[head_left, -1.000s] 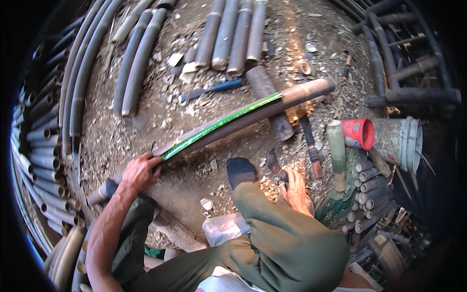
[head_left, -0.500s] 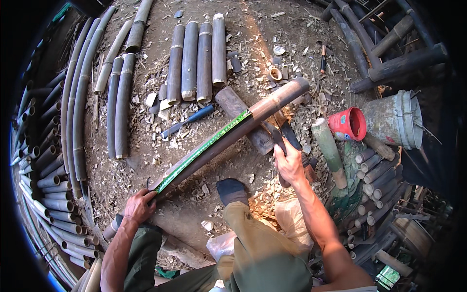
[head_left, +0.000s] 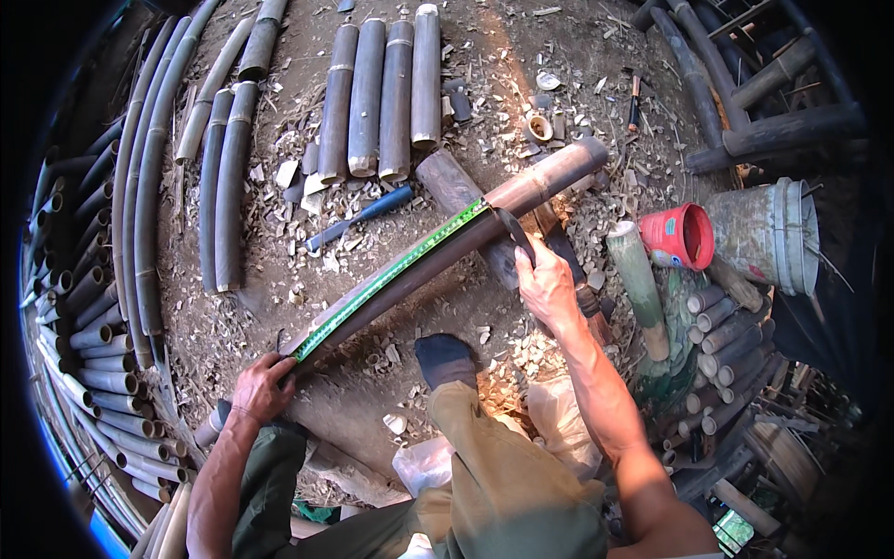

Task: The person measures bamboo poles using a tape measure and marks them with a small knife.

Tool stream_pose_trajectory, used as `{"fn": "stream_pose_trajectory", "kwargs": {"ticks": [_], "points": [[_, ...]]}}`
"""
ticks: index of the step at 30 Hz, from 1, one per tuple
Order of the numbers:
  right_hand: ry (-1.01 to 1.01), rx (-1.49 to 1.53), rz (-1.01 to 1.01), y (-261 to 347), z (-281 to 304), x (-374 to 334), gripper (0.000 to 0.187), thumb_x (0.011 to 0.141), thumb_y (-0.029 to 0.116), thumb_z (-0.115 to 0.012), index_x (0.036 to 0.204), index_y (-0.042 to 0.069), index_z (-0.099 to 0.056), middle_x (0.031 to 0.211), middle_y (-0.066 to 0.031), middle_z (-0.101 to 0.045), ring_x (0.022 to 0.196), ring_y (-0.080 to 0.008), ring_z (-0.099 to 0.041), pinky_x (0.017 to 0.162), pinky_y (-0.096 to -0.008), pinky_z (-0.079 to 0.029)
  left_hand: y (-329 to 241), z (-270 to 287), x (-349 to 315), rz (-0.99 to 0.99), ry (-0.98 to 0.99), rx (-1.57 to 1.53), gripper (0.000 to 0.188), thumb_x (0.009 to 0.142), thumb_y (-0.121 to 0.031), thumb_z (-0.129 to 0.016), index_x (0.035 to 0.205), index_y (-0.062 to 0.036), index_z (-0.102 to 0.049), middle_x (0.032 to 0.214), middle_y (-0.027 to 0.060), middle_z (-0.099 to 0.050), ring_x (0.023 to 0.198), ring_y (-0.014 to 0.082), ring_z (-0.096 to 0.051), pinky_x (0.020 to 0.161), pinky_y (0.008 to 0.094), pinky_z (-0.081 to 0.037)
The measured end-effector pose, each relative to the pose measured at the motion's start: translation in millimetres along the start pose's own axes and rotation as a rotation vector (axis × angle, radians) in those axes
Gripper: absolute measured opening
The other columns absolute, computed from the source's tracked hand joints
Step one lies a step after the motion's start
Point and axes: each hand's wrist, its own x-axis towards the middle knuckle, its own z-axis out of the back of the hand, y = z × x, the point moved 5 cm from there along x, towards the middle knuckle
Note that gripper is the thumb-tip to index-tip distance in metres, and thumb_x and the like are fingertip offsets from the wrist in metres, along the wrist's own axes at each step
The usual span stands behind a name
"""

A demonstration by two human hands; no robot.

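Nearest now, the lower left end of the green marked strip (head_left: 391, 277) is pinched against the bamboo pole (head_left: 452, 252) by the left hand (head_left: 263, 387); this grip is little changed over the last second. Between the knees and the pole, a clear plastic bag (head_left: 424, 464) and a dark-covered foot (head_left: 445, 359) are noted on the littered ground.

The bamboo pole is laid aslant across the middle of the view, its far end raised to the right. The strip is stretched along its upper side and is ended short of the tip.

The main change is seen at the right hand (head_left: 545, 279). A second ago it was lowered by the right knee; half a second ago a knife (head_left: 512, 229) was already held, below the pole. Now the handle is enclosed by the fingers, and the blade has been brought up to the pole, at the strip's upper end. By this, strip end and blade are placed together at one spot, with the near end secured.

Beyond, a short log (head_left: 447, 182) is crossed by the pole. A blue-handled tool (head_left: 377, 210) is left lying to its left, and farther off, four cut bamboo lengths (head_left: 382, 93) are laid side by side.
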Motion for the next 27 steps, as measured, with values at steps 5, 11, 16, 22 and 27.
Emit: {"fn": "stream_pose_trajectory", "kwargs": {"ticks": [5, 11, 16, 22, 27], "points": [[0.066, -0.087, -0.074, -12.8, 11.3, -20.6, 0.026, 0.097, 0.016, -0.052, 0.118, 0.005, -0.060, 0.088, -0.0261, -0.067, 0.083, -0.0439, -0.067, 0.071, -0.0481, -0.054, -4.3, -1.1, 4.6, 0.024, 0.037, 0.003, 0.030, 0.081, -0.020, -0.068, 0.110, -0.0134, -0.071, 0.110, 0.0128, -0.066, 0.093, 0.0341, -0.067, 0.082, 0.0435, -0.055], [-0.129, -0.117, 0.082, -61.4, 20.2, -86.9, 0.039, 0.100, 0.017, -0.049, 0.136, 0.002, -0.051, 0.079, -0.0129, -0.063, 0.063, -0.0219, -0.063, 0.060, -0.0363, -0.052, 9.6, -6.8, 0.5, 0.070, 0.056, -0.024, 0.031, 0.082, -0.022, -0.067, 0.111, -0.0143, -0.070, 0.111, 0.0137, -0.066, 0.094, 0.0347, -0.066, 0.084, 0.0432, -0.055], [0.118, 0.330, -0.166, -24.3, -11.1, -97.3, 0.045, 0.102, 0.016, -0.049, 0.145, 0.005, -0.043, 0.077, -0.0014, -0.058, 0.055, -0.0073, -0.054, 0.051, -0.0239, -0.048, 9.1, -3.6, 2.2, 0.019, 0.070, 0.001, 0.030, 0.081, -0.023, -0.067, 0.110, -0.0155, -0.069, 0.104, 0.0127, -0.065, 0.093, 0.0335, -0.066, 0.081, 0.0431, -0.055], [0.290, 0.296, -0.110, 13.8, -72.9, -108.0, 0.047, 0.097, 0.004, -0.048, 0.144, 0.002, -0.044, 0.103, -0.0139, -0.065, 0.079, -0.0182, -0.064, 0.071, -0.0302, -0.052, 16.1, -13.3, 4.3, 0.028, 0.099, 0.040, 0.031, 0.081, -0.023, -0.068, 0.111, -0.0136, -0.069, 0.104, 0.0098, -0.065, 0.094, 0.0317, -0.066, 0.081, 0.0419, -0.055], [0.375, 0.286, -0.018, 39.1, -113.1, -115.4, 0.043, 0.099, 0.006, -0.052, 0.142, 0.005, -0.049, 0.087, -0.0104, -0.065, 0.056, -0.0099, -0.059, 0.051, -0.0275, -0.048, 17.8, -15.9, -2.4, 0.039, 0.094, 0.038, 0.032, 0.082, -0.025, -0.068, 0.112, -0.0144, -0.068, 0.104, 0.0097, -0.064, 0.093, 0.0320, -0.066, 0.079, 0.0432, -0.055]]}}
